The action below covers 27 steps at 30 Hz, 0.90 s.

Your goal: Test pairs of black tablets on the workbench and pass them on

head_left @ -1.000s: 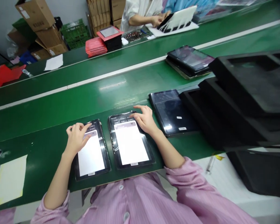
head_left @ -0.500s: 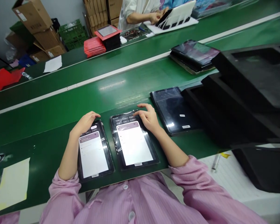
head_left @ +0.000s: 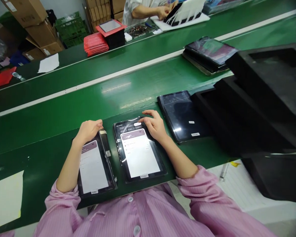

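Note:
Two lit tablets lie side by side near the front edge of the green bench. My left hand (head_left: 89, 131) grips the top of the left tablet (head_left: 95, 168), whose right edge is tilted up so its side shows. The fingertips are closed around its top right corner. Over the right tablet (head_left: 139, 153), my right hand (head_left: 155, 125) is held with its fingers apart, one fingertip at the buttons near the top of the screen. One of those buttons is lit white. Both screens show a white panel with a mauve banner.
Dark tablets (head_left: 181, 115) lie to the right, beside large black foam trays (head_left: 268, 89). Farther back is another tablet stack (head_left: 209, 54). Paper (head_left: 8, 199) lies at the left. Across the bench a person's hand (head_left: 164, 12) works at a white-cased device, near red pouches (head_left: 96, 43).
My left hand has closed on the left tablet's top corner and tilted its right edge up. A button on the right tablet has lit white under my right hand. The view has shifted slightly.

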{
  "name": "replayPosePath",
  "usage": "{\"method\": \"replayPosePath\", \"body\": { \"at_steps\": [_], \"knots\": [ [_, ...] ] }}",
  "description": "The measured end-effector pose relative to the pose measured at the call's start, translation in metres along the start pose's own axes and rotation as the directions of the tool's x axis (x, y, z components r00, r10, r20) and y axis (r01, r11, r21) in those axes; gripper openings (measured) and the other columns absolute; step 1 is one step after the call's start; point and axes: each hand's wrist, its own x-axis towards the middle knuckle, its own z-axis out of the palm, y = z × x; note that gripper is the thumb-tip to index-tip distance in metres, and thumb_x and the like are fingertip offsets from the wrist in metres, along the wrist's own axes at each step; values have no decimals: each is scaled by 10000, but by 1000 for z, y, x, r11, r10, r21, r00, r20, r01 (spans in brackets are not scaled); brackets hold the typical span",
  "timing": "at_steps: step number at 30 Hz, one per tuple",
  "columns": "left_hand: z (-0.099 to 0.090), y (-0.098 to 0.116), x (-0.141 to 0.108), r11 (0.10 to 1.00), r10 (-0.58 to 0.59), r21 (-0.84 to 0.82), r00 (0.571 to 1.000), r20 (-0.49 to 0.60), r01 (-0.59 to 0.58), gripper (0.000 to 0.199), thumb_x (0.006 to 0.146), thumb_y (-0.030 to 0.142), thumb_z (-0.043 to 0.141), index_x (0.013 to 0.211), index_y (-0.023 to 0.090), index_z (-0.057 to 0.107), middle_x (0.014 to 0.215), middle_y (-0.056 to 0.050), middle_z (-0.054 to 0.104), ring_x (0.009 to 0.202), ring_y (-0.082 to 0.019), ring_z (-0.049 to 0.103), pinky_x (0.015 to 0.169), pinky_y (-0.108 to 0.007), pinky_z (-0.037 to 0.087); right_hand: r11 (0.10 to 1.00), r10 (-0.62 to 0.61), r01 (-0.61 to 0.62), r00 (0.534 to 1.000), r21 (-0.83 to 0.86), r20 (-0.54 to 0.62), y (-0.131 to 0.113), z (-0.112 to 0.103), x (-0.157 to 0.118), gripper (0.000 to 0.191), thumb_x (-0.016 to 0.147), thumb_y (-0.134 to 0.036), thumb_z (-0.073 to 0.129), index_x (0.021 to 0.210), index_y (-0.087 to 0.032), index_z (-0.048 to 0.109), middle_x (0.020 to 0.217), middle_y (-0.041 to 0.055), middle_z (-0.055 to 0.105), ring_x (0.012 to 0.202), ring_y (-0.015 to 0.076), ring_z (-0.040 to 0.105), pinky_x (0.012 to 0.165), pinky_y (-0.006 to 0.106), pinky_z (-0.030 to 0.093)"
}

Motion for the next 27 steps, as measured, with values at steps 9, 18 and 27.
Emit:
{"method": "replayPosePath", "body": {
  "at_steps": [9,18,27],
  "knots": [
    [-7,4,-1,1000,-20,20,997,80,19,759,991,621,3,910,241,656,842,-47,753,770,-256,680,629,-306,391,950,308,-309,951,50,23,10,5,3,516,998,-570,315,1115,-184,639,1074,127,686,1023,274,621,930,413,474],
    [-2,4,-11,981,165,-118,981,97,-154,637,1040,544,162,1483,214,478,1452,-83,574,1346,-250,518,1171,-481,312,827,478,-490,871,275,114,15,8,4,585,875,-744,382,751,-216,601,764,50,636,780,225,581,749,352,447],
    [18,8,-10,979,194,44,972,133,-201,540,1051,507,230,1530,310,385,1544,-60,465,1453,-300,376,1181,-703,-18,300,400,-466,854,832,334,-8,7,8,603,811,-762,512,1010,-215,666,1088,98,720,1030,255,659,946,406,506]
  ]
}}
